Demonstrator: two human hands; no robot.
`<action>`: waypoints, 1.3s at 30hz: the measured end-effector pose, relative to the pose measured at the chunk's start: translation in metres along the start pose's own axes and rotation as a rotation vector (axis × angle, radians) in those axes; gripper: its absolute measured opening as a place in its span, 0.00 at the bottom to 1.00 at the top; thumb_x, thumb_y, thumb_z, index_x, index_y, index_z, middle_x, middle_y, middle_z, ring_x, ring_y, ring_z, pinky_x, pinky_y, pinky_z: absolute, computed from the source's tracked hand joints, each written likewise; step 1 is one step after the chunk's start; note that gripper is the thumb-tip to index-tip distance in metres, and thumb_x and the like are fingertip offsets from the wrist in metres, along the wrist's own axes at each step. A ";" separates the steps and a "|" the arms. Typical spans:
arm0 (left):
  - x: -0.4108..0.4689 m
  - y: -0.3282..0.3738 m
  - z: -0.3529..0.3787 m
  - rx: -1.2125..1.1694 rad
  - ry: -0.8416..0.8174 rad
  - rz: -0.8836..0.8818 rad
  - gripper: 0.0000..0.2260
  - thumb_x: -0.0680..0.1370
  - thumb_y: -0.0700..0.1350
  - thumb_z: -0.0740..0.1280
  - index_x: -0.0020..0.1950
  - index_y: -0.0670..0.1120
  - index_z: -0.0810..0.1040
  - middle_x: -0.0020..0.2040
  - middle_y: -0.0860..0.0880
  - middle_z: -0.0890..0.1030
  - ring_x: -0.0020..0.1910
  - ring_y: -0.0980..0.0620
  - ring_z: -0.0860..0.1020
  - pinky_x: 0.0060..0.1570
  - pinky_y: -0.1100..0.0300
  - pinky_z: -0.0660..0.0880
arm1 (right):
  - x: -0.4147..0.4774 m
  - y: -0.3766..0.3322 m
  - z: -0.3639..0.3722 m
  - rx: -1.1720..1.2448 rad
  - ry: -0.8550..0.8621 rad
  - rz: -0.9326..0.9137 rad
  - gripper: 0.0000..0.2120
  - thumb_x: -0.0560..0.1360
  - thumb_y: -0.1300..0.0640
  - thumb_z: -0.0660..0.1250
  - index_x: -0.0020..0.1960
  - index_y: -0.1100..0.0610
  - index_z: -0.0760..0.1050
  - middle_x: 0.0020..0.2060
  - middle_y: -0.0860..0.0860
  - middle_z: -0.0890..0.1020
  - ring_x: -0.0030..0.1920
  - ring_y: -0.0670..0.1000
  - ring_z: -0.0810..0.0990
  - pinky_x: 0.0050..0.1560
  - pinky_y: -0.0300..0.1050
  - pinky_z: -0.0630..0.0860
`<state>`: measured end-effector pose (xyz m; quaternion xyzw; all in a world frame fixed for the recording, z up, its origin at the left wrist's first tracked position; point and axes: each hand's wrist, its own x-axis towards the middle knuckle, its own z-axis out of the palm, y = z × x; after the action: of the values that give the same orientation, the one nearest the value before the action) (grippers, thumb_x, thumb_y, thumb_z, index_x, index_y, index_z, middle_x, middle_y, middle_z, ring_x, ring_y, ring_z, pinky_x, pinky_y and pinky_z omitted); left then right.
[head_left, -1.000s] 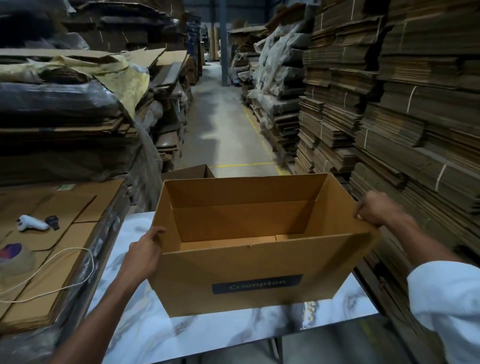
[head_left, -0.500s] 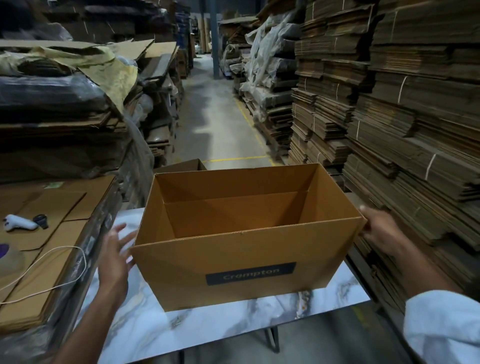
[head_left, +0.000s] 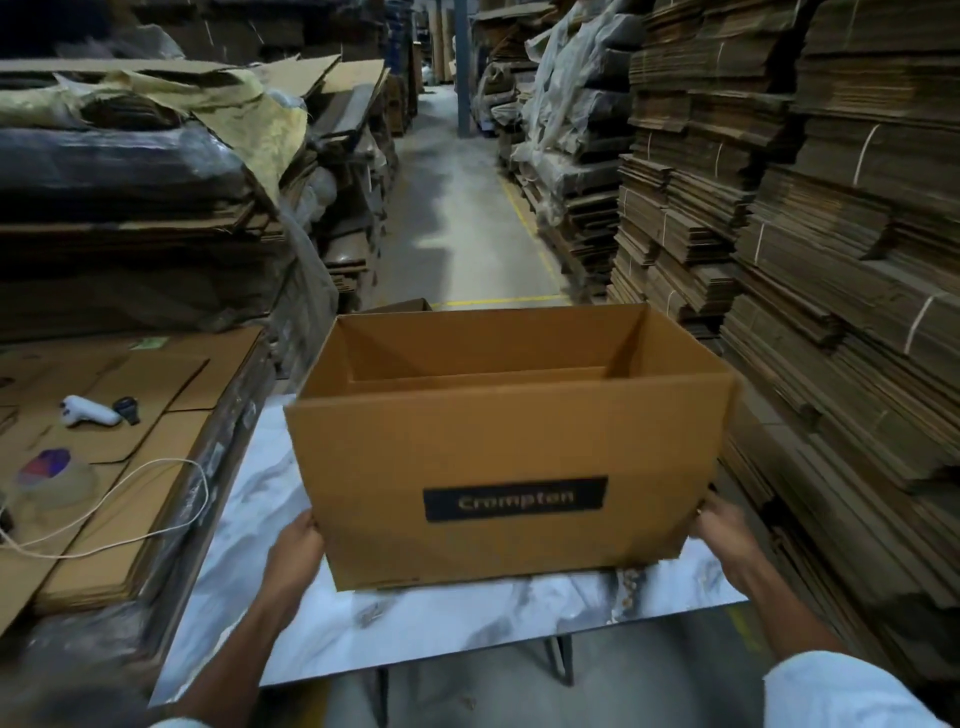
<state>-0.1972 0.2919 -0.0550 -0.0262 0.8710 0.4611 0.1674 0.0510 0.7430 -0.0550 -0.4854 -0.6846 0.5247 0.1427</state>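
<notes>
An open brown cardboard box (head_left: 509, 441) with a black "Crompton" label stands on the white marble-patterned table (head_left: 415, 623), its top flaps folded down inside. My left hand (head_left: 293, 551) holds the box at its lower left corner, fingers hidden behind the side wall. At the lower right corner my right hand (head_left: 724, 527) holds it the same way. The box's right bottom edge sits a little higher than the left, and whether it is off the table I cannot tell.
Left of the table lies a pile of flat cardboard sheets (head_left: 130, 415) with a tape roll (head_left: 49, 478), a white tool (head_left: 85, 411) and a white cord (head_left: 156, 499). Tall stacks of flattened cartons (head_left: 831, 260) wall the right side. A concrete aisle (head_left: 457, 218) runs ahead.
Both hands dropped from the box's upper rim and sides to its lower corners. The box now sits nearer to me and larger in view.
</notes>
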 end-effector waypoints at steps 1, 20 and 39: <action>0.009 -0.001 -0.008 -0.047 0.028 0.021 0.15 0.71 0.48 0.60 0.52 0.50 0.82 0.51 0.47 0.85 0.52 0.43 0.81 0.57 0.42 0.77 | -0.002 -0.013 0.000 0.035 -0.009 -0.014 0.13 0.79 0.67 0.62 0.56 0.54 0.81 0.47 0.55 0.82 0.46 0.55 0.78 0.48 0.51 0.73; -0.028 0.018 -0.087 -0.615 -0.015 -0.016 0.22 0.85 0.58 0.54 0.59 0.46 0.82 0.60 0.38 0.83 0.57 0.44 0.81 0.65 0.45 0.72 | 0.004 -0.070 0.038 0.325 -0.204 -0.073 0.17 0.83 0.48 0.62 0.65 0.57 0.79 0.54 0.57 0.84 0.56 0.58 0.82 0.57 0.52 0.76; -0.036 0.082 -0.116 -0.740 0.231 0.171 0.23 0.81 0.64 0.60 0.43 0.51 0.86 0.41 0.49 0.85 0.43 0.48 0.83 0.52 0.49 0.76 | 0.001 -0.135 0.021 0.449 -0.041 -0.276 0.15 0.73 0.50 0.72 0.58 0.53 0.84 0.46 0.50 0.87 0.56 0.59 0.82 0.56 0.54 0.77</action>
<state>-0.2110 0.2407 0.0811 -0.0639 0.6580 0.7503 0.0084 -0.0340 0.7343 0.0516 -0.3327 -0.6135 0.6489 0.3030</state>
